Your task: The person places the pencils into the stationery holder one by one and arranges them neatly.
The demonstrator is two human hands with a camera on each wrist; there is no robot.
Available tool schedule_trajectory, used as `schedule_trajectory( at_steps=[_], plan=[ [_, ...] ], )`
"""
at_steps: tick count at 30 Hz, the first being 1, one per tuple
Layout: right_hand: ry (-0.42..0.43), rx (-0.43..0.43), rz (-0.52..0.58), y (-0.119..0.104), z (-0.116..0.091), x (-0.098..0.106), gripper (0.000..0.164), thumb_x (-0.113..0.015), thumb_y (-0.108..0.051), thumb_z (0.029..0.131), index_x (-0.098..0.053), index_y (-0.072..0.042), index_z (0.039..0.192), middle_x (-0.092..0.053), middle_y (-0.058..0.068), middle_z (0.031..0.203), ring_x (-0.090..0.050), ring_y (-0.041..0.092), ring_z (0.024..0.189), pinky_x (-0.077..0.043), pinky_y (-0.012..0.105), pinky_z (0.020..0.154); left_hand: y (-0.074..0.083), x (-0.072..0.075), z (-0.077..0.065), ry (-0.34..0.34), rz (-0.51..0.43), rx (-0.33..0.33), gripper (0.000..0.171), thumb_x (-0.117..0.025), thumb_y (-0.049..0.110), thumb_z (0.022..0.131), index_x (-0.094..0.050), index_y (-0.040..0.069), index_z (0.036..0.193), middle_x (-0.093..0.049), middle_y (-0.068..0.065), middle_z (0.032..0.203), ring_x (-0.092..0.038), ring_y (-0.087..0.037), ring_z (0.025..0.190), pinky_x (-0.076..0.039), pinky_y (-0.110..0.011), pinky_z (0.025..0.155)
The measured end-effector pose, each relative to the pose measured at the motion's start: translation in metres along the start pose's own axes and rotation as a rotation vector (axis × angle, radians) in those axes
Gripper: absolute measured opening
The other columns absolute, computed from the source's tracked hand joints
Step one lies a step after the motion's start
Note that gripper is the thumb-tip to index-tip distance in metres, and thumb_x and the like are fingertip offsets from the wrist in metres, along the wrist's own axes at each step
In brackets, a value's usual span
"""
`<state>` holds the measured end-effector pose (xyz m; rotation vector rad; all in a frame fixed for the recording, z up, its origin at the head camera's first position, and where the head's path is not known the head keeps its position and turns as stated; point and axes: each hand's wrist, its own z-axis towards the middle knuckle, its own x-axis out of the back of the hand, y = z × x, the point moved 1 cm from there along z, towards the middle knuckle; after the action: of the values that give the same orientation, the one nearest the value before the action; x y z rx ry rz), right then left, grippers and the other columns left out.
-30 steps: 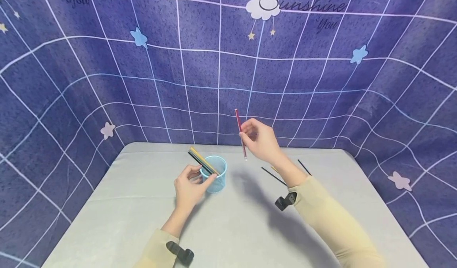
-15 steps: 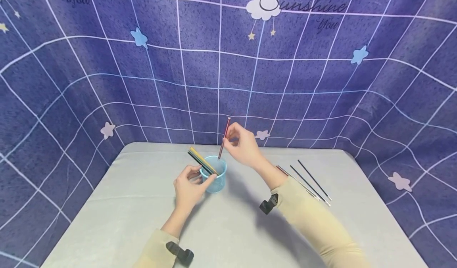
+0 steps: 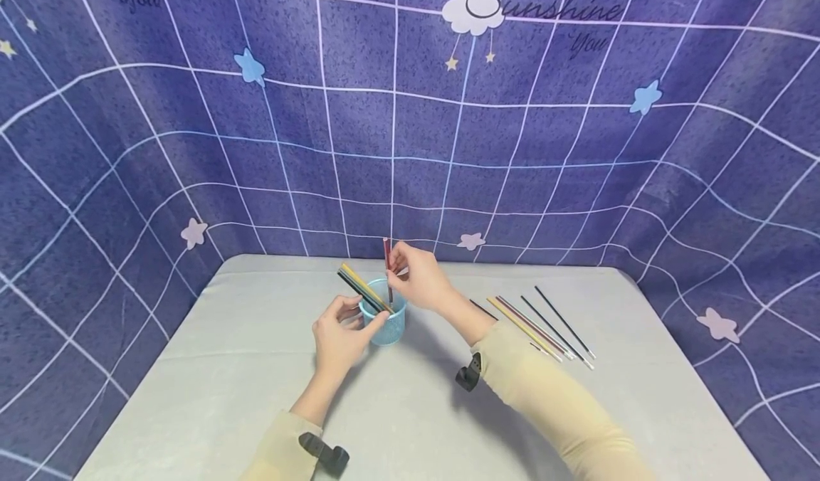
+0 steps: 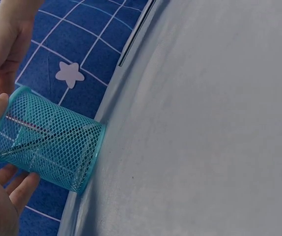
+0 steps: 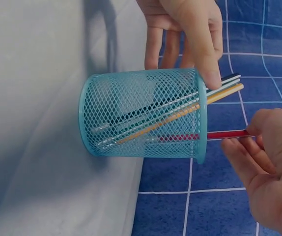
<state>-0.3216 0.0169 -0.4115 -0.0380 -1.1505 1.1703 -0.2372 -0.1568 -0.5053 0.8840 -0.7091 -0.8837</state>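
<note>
A light blue mesh pen cup [image 3: 388,331] stands upright on the table. My left hand [image 3: 339,335] grips it, thumb at the rim and fingers on its far side. Inside lean a yellow pencil [image 5: 224,94] and a few dark ones, their upper ends sticking out over the left side. Between thumb and fingers my right hand [image 3: 419,276] pinches a red pencil [image 5: 229,133] from above. In the right wrist view the lower part of that red pencil shows through the mesh [image 5: 126,88], inside the cup and above its bottom.
On the grey-covered table [image 3: 256,381] to the right lie several loose pencils, among them a yellow one [image 3: 520,324] and a dark one [image 3: 564,321]. My right sleeve [image 3: 538,388] covers part of them. A purple gridded curtain [image 3: 359,132] encloses the back and sides.
My right hand has moved left and down with the red pencil, from right of the cup into its mouth. More loose pencils show beside the sleeve. My left hand has stayed put.
</note>
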Motion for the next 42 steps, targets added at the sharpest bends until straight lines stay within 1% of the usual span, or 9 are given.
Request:
schedule_trajectory(
  at_steps=[3, 6, 13, 16, 21, 29, 35, 38, 42],
  plan=[
    [-0.019, 0.018, -0.025, -0.002, 0.001, -0.003, 0.012, -0.07, 0.0, 0.095, -0.06, -0.005, 0.098, -0.074, 0.009, 0.094, -0.078, 0.019, 0.09, -0.064, 0.011, 0.073, 0.0, 0.0, 0.001, 0.004, -0.001, -0.005, 0.048, -0.102, 0.023, 0.07, -0.073, 0.003, 0.102, -0.081, -0.015, 0.106, -0.08, -0.031, 0.1, -0.071, -0.04, 0.082],
    [-0.025, 0.064, -0.067, -0.005, 0.002, -0.005, 0.012, -0.071, 0.001, 0.095, -0.06, -0.003, 0.099, -0.075, 0.01, 0.093, -0.078, 0.02, 0.087, -0.063, 0.011, 0.071, 0.0, 0.0, 0.001, 0.002, -0.007, -0.009, 0.048, -0.103, 0.023, 0.07, -0.073, 0.003, 0.102, -0.081, -0.015, 0.106, -0.08, -0.031, 0.1, -0.071, -0.039, 0.082],
    [-0.034, 0.16, -0.185, -0.011, 0.005, -0.014, 0.011, -0.073, 0.0, 0.096, -0.063, -0.002, 0.098, -0.076, 0.01, 0.09, -0.075, 0.019, 0.081, -0.066, 0.021, 0.071, 0.001, 0.0, 0.001, 0.005, -0.003, -0.009, 0.048, -0.103, 0.024, 0.07, -0.073, 0.003, 0.102, -0.081, -0.015, 0.106, -0.08, -0.032, 0.099, -0.071, -0.041, 0.081],
    [-0.03, 0.154, -0.218, -0.012, 0.007, -0.019, 0.01, -0.075, -0.002, 0.096, -0.065, -0.003, 0.097, -0.076, 0.01, 0.09, -0.076, 0.019, 0.081, -0.067, 0.024, 0.073, 0.0, 0.0, 0.001, 0.007, 0.005, -0.015, 0.048, -0.102, 0.025, 0.071, -0.074, 0.003, 0.103, -0.081, -0.015, 0.107, -0.08, -0.032, 0.099, -0.071, -0.042, 0.081],
    [-0.053, 0.109, -0.253, -0.012, 0.01, -0.025, 0.008, -0.076, -0.004, 0.095, -0.069, -0.001, 0.098, -0.08, 0.011, 0.091, -0.079, 0.02, 0.084, -0.069, 0.027, 0.076, -0.001, 0.001, 0.0, 0.005, 0.002, -0.013, 0.048, -0.102, 0.025, 0.071, -0.074, 0.004, 0.103, -0.081, -0.014, 0.107, -0.08, -0.032, 0.099, -0.071, -0.042, 0.081],
    [-0.087, 0.069, -0.299, -0.012, 0.015, -0.031, 0.007, -0.076, -0.007, 0.096, -0.074, -0.002, 0.1, -0.082, 0.01, 0.093, -0.08, 0.02, 0.088, -0.07, 0.028, 0.08, -0.003, 0.0, 0.002, 0.0, 0.003, -0.003, 0.048, -0.103, 0.028, 0.07, -0.074, 0.007, 0.102, -0.081, -0.013, 0.106, -0.081, -0.03, 0.097, -0.071, -0.037, 0.081],
    [-0.08, 0.066, -0.307, -0.013, 0.015, -0.028, 0.009, -0.076, -0.005, 0.095, -0.075, 0.0, 0.102, -0.082, 0.013, 0.096, -0.081, 0.023, 0.092, -0.07, 0.032, 0.085, -0.002, -0.001, 0.002, 0.0, -0.004, -0.004, 0.047, -0.103, 0.024, 0.07, -0.073, 0.005, 0.101, -0.081, -0.014, 0.104, -0.08, -0.031, 0.097, -0.071, -0.037, 0.081],
    [-0.067, 0.071, -0.296, -0.011, 0.013, -0.025, 0.008, -0.075, -0.003, 0.095, -0.075, 0.0, 0.102, -0.082, 0.012, 0.096, -0.081, 0.022, 0.091, -0.07, 0.031, 0.084, -0.001, -0.001, 0.001, -0.002, -0.006, -0.003, 0.047, -0.102, 0.023, 0.071, -0.073, 0.004, 0.102, -0.08, -0.014, 0.105, -0.08, -0.031, 0.098, -0.071, -0.037, 0.081],
    [-0.031, 0.107, -0.299, -0.008, 0.011, -0.016, 0.007, -0.072, -0.001, 0.095, -0.075, -0.001, 0.102, -0.081, 0.012, 0.095, -0.08, 0.021, 0.088, -0.07, 0.029, 0.081, 0.001, 0.0, 0.0, 0.0, -0.009, -0.001, 0.047, -0.102, 0.023, 0.071, -0.073, 0.004, 0.102, -0.08, -0.014, 0.105, -0.08, -0.031, 0.099, -0.071, -0.037, 0.081]
  ],
)
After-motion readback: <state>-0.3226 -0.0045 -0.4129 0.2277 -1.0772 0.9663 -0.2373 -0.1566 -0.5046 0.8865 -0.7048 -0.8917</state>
